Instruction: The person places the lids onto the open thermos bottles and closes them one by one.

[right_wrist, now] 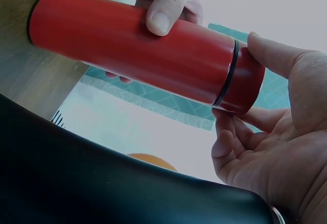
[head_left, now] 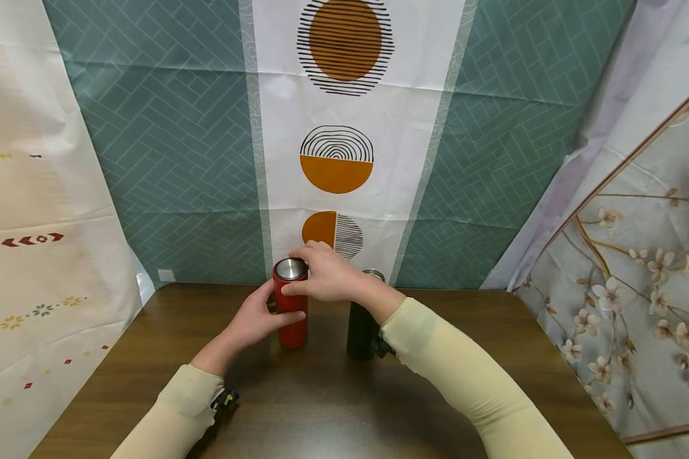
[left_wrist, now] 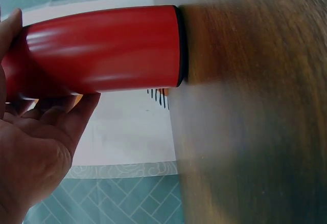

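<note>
Seen from my remote post, the red bottle [head_left: 293, 333] stands upright on the bench [head_left: 436, 389], just left of centre in the lower half of the head view, its long axis vertical. It lies between the hands, and neither is nearer, since both touch it: the left hand [head_left: 258, 320] holds the body from the left of the frame, thumb across the front, while the right hand [head_left: 330, 274] reaches in from the right and pinches the lid [right_wrist: 249, 80] between thumb and fingers. The grip therefore turns on that axis, one hand on the body, one at the top. I count two hands, both occupied; two bottles, one red and one black; and one bench. The black bottle [head_left: 358, 331] stands right of the red one, apart from it, partly hidden by the right forearm.
</note>
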`<state>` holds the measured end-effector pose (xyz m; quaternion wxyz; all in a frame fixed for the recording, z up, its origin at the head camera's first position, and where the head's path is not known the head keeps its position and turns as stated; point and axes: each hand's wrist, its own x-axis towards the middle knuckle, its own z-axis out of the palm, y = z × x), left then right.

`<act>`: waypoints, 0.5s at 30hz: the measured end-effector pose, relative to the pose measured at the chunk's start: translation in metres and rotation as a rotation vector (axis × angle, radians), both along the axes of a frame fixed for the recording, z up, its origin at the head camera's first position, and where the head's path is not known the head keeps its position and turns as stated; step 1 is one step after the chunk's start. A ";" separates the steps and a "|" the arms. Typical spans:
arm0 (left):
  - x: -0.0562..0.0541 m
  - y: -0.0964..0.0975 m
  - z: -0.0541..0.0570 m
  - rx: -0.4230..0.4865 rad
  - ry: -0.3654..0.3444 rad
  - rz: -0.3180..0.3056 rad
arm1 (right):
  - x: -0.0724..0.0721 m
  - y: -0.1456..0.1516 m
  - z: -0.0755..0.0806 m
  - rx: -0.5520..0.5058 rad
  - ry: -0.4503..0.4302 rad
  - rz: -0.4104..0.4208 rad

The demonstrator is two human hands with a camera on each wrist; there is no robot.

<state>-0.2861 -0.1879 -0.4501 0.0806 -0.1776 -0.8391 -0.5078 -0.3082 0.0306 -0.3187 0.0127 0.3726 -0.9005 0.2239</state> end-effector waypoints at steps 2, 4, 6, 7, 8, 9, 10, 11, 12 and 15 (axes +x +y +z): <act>0.001 0.000 0.000 -0.003 -0.008 0.001 | 0.001 0.000 0.000 0.003 0.003 -0.001; 0.001 0.000 0.000 -0.007 -0.016 0.001 | 0.001 -0.001 0.000 0.006 0.006 -0.004; 0.002 0.000 0.000 -0.012 -0.024 0.003 | 0.002 -0.001 0.000 0.009 0.008 -0.007; 0.003 0.001 -0.001 -0.013 -0.027 0.004 | 0.002 -0.001 0.000 0.011 0.009 -0.008; 0.003 0.001 -0.001 -0.011 -0.031 0.003 | 0.002 -0.001 0.000 0.014 0.010 -0.010; 0.004 0.001 -0.001 -0.010 -0.034 0.003 | 0.003 -0.001 0.000 0.017 0.010 -0.012; 0.004 0.002 -0.001 -0.005 -0.035 0.001 | 0.003 -0.002 0.000 0.021 0.011 -0.015; 0.005 0.002 -0.002 0.000 -0.037 -0.001 | 0.003 -0.002 -0.001 0.025 0.012 -0.018; 0.005 0.002 -0.002 0.007 -0.036 -0.003 | 0.004 -0.002 -0.001 0.030 0.015 -0.020; 0.008 0.003 -0.004 0.032 -0.031 -0.011 | 0.007 -0.001 -0.002 0.038 0.021 -0.017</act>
